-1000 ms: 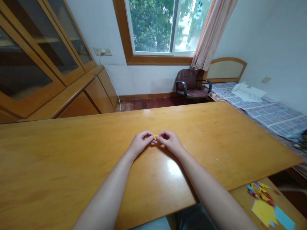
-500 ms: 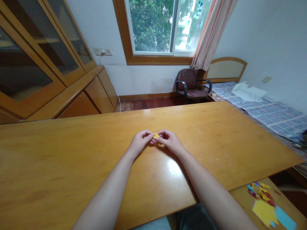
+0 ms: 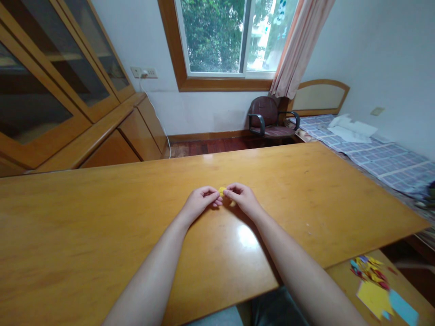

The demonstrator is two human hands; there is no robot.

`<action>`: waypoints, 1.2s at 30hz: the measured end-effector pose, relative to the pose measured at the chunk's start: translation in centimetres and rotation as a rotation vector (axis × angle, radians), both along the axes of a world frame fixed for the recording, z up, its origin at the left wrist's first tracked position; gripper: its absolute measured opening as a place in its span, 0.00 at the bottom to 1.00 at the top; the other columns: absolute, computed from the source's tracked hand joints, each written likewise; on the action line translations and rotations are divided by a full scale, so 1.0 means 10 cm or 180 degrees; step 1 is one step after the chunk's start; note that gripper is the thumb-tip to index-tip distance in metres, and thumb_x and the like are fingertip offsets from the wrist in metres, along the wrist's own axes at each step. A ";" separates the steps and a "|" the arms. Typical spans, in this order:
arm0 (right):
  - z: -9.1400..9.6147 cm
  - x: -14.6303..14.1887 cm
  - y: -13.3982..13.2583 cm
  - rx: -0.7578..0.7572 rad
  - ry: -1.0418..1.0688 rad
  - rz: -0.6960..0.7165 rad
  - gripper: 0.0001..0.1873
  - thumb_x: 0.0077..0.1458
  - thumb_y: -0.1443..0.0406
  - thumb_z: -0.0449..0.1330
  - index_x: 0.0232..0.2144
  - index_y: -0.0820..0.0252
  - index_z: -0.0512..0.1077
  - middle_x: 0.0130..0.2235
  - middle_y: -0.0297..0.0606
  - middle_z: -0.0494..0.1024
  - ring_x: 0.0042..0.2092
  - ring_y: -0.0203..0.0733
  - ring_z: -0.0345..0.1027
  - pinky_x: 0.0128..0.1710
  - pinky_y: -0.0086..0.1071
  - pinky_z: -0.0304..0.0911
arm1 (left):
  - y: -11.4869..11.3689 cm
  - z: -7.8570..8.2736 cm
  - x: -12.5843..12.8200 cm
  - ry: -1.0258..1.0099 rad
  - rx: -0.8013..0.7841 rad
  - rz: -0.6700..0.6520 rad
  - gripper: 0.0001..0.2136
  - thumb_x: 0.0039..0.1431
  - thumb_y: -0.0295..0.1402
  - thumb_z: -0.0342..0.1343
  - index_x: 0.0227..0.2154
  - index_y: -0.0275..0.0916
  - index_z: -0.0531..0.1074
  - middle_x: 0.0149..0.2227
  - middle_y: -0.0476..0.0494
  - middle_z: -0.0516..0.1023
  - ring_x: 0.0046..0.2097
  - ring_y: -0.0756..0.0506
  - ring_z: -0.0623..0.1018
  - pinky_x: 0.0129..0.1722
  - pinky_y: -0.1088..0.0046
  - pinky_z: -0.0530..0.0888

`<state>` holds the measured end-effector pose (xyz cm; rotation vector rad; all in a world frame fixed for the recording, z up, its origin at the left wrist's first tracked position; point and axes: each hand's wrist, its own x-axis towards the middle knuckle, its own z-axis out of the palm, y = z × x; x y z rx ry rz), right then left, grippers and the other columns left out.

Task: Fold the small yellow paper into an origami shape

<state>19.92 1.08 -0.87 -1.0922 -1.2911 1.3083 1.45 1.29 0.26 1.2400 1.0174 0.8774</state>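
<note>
Between my fingertips, just above the wooden table (image 3: 112, 217), is a small piece of folded yellow paper (image 3: 222, 190). My left hand (image 3: 203, 199) pinches its left side between thumb and fingers. On the other side my right hand (image 3: 242, 195) grips the paper's right edge with thumb and forefinger. Both hands are closed on it, and the fingers cover part of it. Its exact folded shape is too small to make out.
At the lower right, a lower surface (image 3: 340, 276) bears a pile of small colourful paper pieces (image 3: 370, 270), a yellow sheet (image 3: 374, 299) and a light blue sheet (image 3: 403, 308). Beyond the table stand an armchair (image 3: 267, 113), a bed (image 3: 384, 158) and a cabinet (image 3: 115, 140).
The yellow paper has turned a little between my fingers, and my right fingers have shifted their hold on it. Both hands stay in nearly the same place.
</note>
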 end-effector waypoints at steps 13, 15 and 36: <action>0.04 0.01 -0.02 -0.0150 0.0062 0.0223 0.18 0.43 0.53 0.68 0.28 0.62 0.75 0.26 0.34 0.77 0.27 0.34 0.67 0.29 0.28 0.62 | 0.00 0.03 0.00 -0.0046 -0.0024 0.0033 0.16 0.48 0.43 0.66 0.29 0.34 0.73 0.30 0.41 0.81 0.31 0.46 0.80 0.32 0.69 0.77; 0.04 0.01 -0.02 -0.0142 0.0055 0.0214 0.19 0.43 0.52 0.68 0.28 0.62 0.76 0.26 0.34 0.77 0.26 0.34 0.67 0.28 0.27 0.62 | 0.00 0.03 -0.01 -0.0021 -0.0045 0.0015 0.16 0.48 0.43 0.66 0.28 0.34 0.73 0.30 0.41 0.81 0.31 0.46 0.80 0.32 0.69 0.78; 0.01 0.02 -0.02 0.0009 -0.0082 0.0156 0.17 0.46 0.53 0.67 0.29 0.62 0.76 0.27 0.33 0.77 0.28 0.34 0.66 0.31 0.28 0.61 | 0.01 0.03 -0.02 -0.0009 -0.0109 -0.0094 0.16 0.46 0.43 0.67 0.28 0.34 0.73 0.29 0.41 0.81 0.31 0.46 0.80 0.34 0.68 0.77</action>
